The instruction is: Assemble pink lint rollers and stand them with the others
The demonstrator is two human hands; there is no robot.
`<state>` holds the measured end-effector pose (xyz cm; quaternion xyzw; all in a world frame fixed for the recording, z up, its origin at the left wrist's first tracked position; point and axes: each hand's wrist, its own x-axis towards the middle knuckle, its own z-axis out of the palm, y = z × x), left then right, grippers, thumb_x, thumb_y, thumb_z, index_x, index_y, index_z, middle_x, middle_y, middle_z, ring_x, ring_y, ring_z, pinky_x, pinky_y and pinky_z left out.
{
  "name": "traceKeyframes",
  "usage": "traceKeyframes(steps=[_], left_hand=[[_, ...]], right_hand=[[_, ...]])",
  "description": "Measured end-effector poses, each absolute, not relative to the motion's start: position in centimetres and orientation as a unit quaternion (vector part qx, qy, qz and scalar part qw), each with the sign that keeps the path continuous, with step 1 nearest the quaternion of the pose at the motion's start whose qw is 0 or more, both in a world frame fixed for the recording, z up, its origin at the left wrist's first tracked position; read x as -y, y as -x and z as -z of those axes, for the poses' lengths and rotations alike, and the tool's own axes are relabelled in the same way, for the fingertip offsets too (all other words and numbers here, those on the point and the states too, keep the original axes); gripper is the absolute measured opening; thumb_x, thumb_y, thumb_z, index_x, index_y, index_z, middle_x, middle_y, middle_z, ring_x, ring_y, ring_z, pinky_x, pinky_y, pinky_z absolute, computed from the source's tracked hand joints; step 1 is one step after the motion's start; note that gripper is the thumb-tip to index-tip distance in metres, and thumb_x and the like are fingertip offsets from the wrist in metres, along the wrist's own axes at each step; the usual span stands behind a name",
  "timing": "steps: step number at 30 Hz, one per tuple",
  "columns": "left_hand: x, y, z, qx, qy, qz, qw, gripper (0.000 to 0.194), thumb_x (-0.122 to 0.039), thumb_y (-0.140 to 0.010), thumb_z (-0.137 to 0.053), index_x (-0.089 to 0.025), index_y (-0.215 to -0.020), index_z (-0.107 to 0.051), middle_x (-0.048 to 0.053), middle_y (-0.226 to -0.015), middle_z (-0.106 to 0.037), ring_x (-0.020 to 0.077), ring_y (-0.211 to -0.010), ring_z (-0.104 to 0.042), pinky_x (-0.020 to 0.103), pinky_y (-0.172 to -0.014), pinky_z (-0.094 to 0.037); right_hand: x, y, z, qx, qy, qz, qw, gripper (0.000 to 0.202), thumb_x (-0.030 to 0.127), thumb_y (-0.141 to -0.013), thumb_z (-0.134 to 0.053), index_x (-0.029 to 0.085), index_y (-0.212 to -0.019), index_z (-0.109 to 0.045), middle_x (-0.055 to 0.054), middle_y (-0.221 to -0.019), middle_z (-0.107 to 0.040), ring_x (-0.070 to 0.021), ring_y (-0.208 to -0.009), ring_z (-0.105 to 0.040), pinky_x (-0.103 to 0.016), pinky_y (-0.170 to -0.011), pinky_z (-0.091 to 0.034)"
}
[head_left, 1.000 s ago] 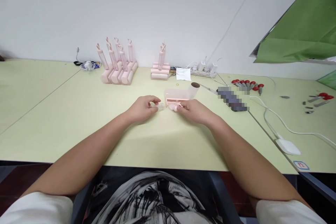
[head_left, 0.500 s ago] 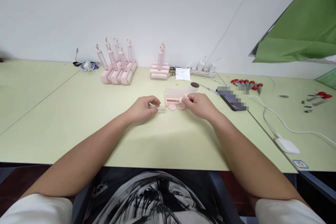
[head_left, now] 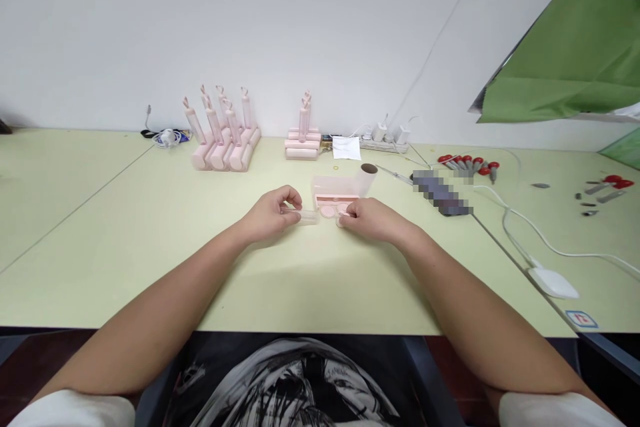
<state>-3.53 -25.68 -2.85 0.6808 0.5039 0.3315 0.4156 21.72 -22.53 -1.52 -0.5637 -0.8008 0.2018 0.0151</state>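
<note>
My left hand (head_left: 274,213) is closed round a clear plastic tube (head_left: 309,217), which lies sideways with its free end pointing right. My right hand (head_left: 374,217) pinches a small pale pink piece (head_left: 343,219) a short way right of the tube's end, the two still apart. Its exact shape is partly hidden by my fingers. Just beyond the hands lies a pink box-like holder (head_left: 325,200) with a slot along it. In front of it is a round pink disc (head_left: 327,212), and a second disc is partly covered by my right hand.
A cardboard-cored roll (head_left: 367,179) stands behind my right hand. Pink cylinders with upright clear tubes (head_left: 225,147) are at the back left, and more (head_left: 303,140) at the back centre. To the right are a phone (head_left: 440,193), red-handled tools (head_left: 470,163) and a white cable (head_left: 545,240).
My right hand has moved left and toward me, bringing the small pink piece from over the holder to near the tube's end. My left hand keeps hold of the tube.
</note>
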Motion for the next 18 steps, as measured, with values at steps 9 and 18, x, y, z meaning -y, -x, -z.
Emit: traceKeyframes(steps=[9, 18], left_hand=[[25.3, 3.4, 3.4, -0.469, -0.658, -0.403, 0.429, 0.031, -0.032, -0.072, -0.072, -0.018, -0.095, -0.056, 0.004, -0.101, -0.067, 0.0077, -0.061, -0.051, 0.022, -0.051, -0.044], [26.4, 1.9, 3.0, -0.433, -0.661, -0.458, 0.408, 0.040, -0.035, -0.075, -0.073, -0.018, -0.106, -0.054, 0.006, -0.099, -0.068, 0.0116, -0.074, -0.060, 0.025, -0.067, -0.050]], right_hand=[[22.8, -22.3, 0.2, 0.784, 0.579, -0.225, 0.009, 0.040, 0.052, -0.078, -0.064, 0.021, -0.061, -0.046, 0.000, -0.061, -0.054, -0.0137, -0.053, -0.045, -0.029, -0.051, -0.023], [24.4, -19.9, 1.3, 0.868, 0.381, -0.157, 0.276, 0.026, 0.040, -0.083, -0.065, 0.019, -0.098, -0.064, -0.007, -0.093, -0.067, -0.0175, -0.075, -0.057, -0.028, -0.067, -0.039]])
